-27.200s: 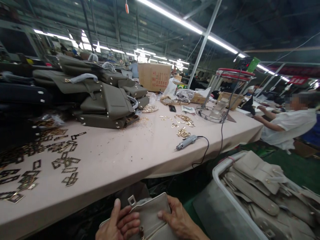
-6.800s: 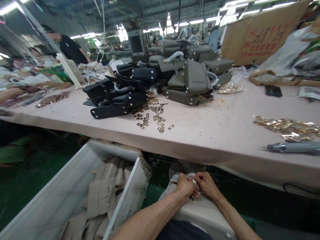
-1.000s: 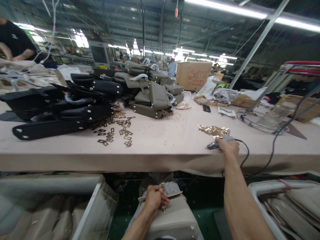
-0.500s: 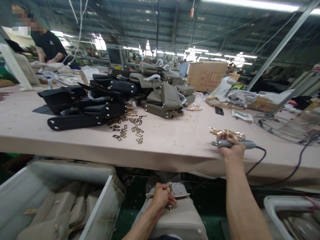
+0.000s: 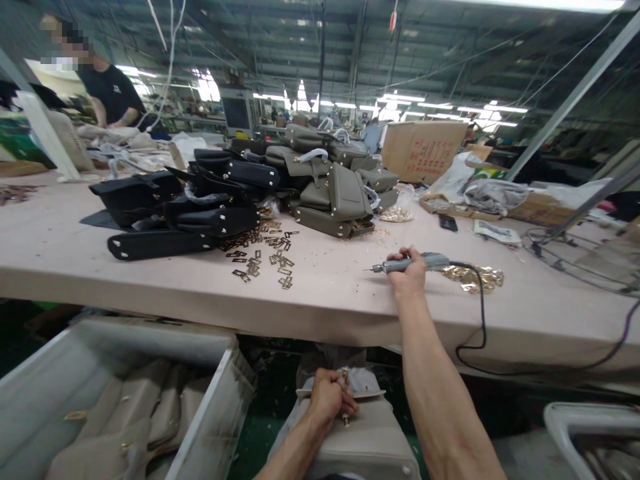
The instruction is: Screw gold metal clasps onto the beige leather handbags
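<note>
Beige bag (image 5: 373,427) partly behind left fingers (image 5: 349,405).

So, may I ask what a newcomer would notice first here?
Probably the heap of black and olive handbags at centre-left, metal frames scattered before it. Nearer, the right grip holds a corded electric screwdriver over the table. Below, the left grip is on a beige handbag.

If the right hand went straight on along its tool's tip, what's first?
The right hand would likely meet the loose metal frames on the table first, though the grey tool may pass above, the height being unclear.
</note>
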Demonstrator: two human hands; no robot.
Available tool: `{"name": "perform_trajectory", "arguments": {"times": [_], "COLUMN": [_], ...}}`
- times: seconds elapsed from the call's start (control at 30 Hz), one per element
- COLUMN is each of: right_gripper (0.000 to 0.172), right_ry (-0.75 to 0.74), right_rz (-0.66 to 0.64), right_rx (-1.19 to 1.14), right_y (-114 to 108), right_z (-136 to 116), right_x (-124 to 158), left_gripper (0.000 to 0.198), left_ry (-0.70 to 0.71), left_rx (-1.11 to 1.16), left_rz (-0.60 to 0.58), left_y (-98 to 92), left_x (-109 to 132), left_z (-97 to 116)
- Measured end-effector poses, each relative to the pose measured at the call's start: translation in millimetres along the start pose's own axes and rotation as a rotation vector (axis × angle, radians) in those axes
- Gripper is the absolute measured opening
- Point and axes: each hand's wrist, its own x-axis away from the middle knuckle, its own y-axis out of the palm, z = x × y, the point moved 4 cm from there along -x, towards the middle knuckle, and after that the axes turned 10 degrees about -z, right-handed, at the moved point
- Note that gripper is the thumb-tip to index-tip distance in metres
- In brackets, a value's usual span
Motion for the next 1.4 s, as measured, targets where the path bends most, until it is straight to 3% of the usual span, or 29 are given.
{"name": "perform_trajectory", "arguments": {"times": [0.13, 0.27, 0.57, 1.4], "right_gripper": [0.015, 0.014, 0.019, 0.021], "right_ry": [0.009, -0.032, -0.086, -0.086], "right_rz": [0.071, 0.119, 0.168, 0.148], "right_rx": [-0.08, -0.059, 0.013, 0.038], "right_y": [5, 2, 0, 2], "right_z": [27, 37, 46, 49], "right_x": [-3, -5, -7, -4], "left_gripper": [0.036, 0.042, 0.053, 0.038], "left_ry": [0.004, 0.009, 0.031, 0.003], "left_rx": [0.008, 0.017, 0.044, 0.056], "left_rz": [-0.002, -0.007, -0.024, 0.0], "left_y": [-1.7, -5.0, -10.2, -6.7], "left_x": [0, -2, -12, -4], "left_z": [0, -2, -7, 0]}}
